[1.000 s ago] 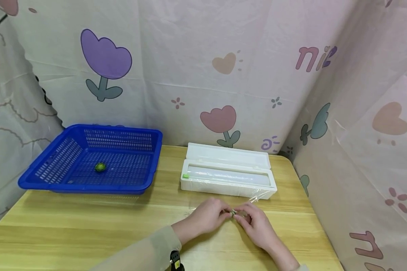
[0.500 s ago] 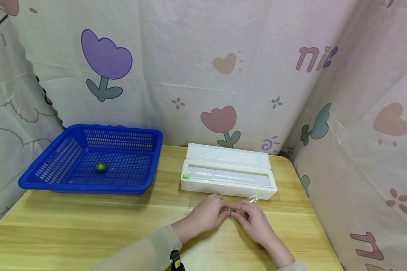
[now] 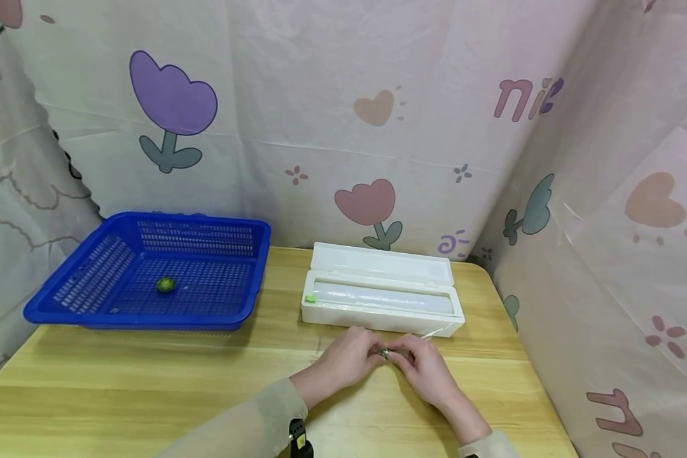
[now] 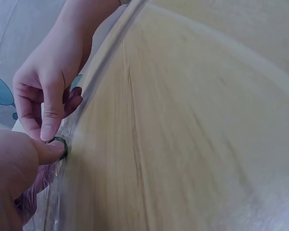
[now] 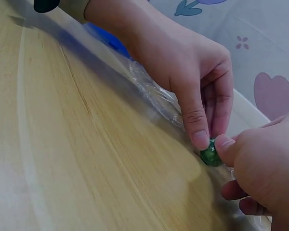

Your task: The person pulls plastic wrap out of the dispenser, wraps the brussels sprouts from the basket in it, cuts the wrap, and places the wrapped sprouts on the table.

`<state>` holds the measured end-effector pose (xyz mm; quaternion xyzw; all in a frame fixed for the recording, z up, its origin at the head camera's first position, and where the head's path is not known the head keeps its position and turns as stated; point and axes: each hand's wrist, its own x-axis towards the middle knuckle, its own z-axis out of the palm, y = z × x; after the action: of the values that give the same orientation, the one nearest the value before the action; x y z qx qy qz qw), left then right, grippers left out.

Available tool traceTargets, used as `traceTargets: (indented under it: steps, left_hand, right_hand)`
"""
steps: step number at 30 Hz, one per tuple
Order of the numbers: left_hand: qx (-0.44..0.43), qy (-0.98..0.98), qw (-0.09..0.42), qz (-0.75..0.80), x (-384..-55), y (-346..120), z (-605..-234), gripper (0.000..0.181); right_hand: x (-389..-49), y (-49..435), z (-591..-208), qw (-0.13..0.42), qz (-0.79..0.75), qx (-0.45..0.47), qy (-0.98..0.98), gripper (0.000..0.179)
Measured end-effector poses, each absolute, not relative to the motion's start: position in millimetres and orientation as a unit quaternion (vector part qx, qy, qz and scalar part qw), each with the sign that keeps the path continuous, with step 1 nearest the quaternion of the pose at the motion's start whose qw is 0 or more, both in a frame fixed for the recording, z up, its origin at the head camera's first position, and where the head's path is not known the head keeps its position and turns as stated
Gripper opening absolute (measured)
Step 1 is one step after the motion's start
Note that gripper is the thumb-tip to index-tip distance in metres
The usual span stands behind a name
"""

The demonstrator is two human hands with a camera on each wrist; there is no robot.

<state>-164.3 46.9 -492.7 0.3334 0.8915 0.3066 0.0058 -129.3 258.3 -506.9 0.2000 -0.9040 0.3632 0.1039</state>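
Observation:
Between both hands is a small round green fruit (image 5: 210,155), its surface shiny with clear cling film (image 5: 156,91). My left hand (image 3: 345,360) pinches it between thumb and fingers from the left. From the other side my right hand (image 3: 425,370) pinches it, thumb tip close to the left thumb. In the left wrist view only a dark green edge of the fruit (image 4: 61,147) shows past the thumb. The film lies around the fingers and stretches toward an open white cling film box (image 3: 378,315) just behind the hands. Its exact edges are hard to see.
At the back left stands a blue plastic basket (image 3: 243,315) with one small green fruit (image 3: 165,285) inside. The box's lid (image 3: 382,262) is tipped back, and a green slider (image 3: 310,298) sits at its left end. Printed curtains (image 3: 286,83) border the wooden table (image 3: 149,381).
Both hands have shifted slightly away from me, toward the box, with the fruit still between the fingertips. The fingers have closed in around it. The whole head view has slid a little left.

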Motion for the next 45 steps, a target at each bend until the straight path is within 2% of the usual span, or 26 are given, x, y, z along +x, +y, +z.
traceTargets:
  steps: [7, 21, 27, 36, 45]
  left_hand:
    - [0.342, 0.894, -0.007, 0.289, -170.0, 47.9, -495.8, 0.018]
    - [0.348, 0.912, -0.054, 0.211, -170.2, 52.7, -496.8, 0.014]
    - [0.353, 0.911, -0.079, 0.198, -168.6, 52.2, -498.1, 0.019]
    - [0.331, 0.913, -0.052, 0.234, -172.7, 53.9, -494.1, 0.013]
    - [0.332, 0.911, -0.057, 0.236, -172.7, 52.1, -496.6, 0.012]
  right_hand:
    - [-130.8, 257.9, -508.1, 0.147, 0.350, 0.223, -0.898, 0.022]
    - [-139.7, 251.1, -508.7, 0.159, 0.306, 0.210, -0.915, 0.019]
    - [-142.3, 249.7, -511.7, 0.181, 0.263, 0.215, -0.923, 0.021]
    - [-142.1, 247.4, -512.9, 0.193, 0.236, 0.218, -0.927, 0.022]
    - [-140.7, 251.0, -512.5, 0.210, 0.260, 0.230, -0.914, 0.023]
